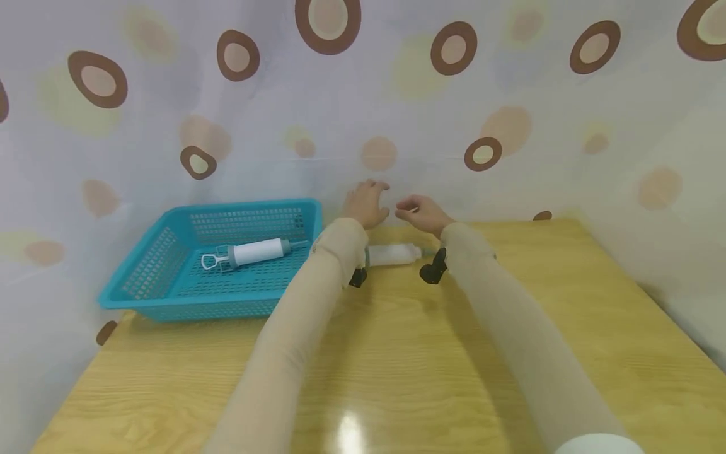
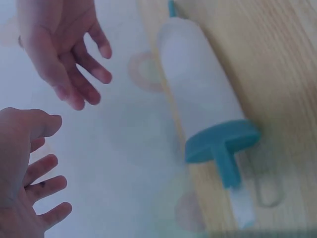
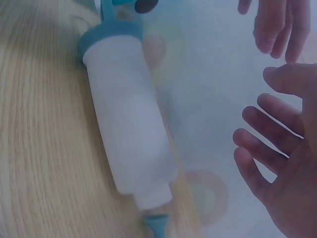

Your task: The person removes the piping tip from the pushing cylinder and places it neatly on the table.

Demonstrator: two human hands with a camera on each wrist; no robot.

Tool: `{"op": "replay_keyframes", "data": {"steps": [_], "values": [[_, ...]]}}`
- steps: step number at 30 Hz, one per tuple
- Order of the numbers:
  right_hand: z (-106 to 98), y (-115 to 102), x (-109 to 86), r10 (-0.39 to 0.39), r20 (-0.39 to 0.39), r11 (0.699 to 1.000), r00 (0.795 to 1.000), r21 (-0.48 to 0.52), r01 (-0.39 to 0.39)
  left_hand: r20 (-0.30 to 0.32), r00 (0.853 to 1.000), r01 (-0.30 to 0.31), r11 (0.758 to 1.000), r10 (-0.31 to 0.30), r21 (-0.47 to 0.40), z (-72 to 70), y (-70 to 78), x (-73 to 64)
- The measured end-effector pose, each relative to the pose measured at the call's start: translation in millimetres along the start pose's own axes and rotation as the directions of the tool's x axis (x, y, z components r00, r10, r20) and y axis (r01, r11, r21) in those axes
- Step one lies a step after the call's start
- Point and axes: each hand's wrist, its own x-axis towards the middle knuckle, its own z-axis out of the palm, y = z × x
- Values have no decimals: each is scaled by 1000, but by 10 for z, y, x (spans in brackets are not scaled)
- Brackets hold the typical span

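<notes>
A large white syringe [image 1: 392, 255] with teal ends lies on the table near its back edge, below both hands. Its teal flange [image 2: 223, 141] shows in the left wrist view, with the plunger end pointing toward the lower part. In the right wrist view a teal nozzle [image 3: 156, 225] sits just past the neck of the white barrel [image 3: 131, 119]. My left hand [image 1: 365, 203] is raised behind the syringe, fingers loosely bent and apart. Facing it, my right hand [image 1: 425, 214] has its fingers relaxed and spread in its wrist view. Neither hand holds anything, and a gap separates them.
A blue slotted basket [image 1: 210, 309] stands at the table's left, beside my left forearm. Inside it lies a similar syringe [image 1: 258, 251] with a white loop handle. A patterned wall covering [image 1: 340, 120] rises right behind the wooden table [image 1: 397, 366].
</notes>
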Motion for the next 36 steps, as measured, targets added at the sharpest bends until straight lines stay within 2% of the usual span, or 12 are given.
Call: {"op": "replay_keyframes", "data": {"steps": [7,13,19,25,31,36], "values": [[90,-337,92,-39,40,998,998,-47,41,-67,997,-27,999,30,35,-292,-217,-40],[214,-570,180,-105,32,991,994,-81,108,-89,996,-9,999,13,49,-461,-410,-106],[400,-702,250,-133,55,988,990,-72,137,-101,993,58,998,-58,-3,-524,-675,-205],[597,-862,321,-140,68,987,988,-69,145,-114,988,108,994,-108,-7,-573,-898,-313],[801,-1051,406,-211,97,973,973,-73,218,-94,986,137,990,-139,-30,-621,-1047,-444],[926,-1220,463,-225,129,969,966,-71,235,-79,982,169,985,-171,-38,-677,-1172,-536]]}}
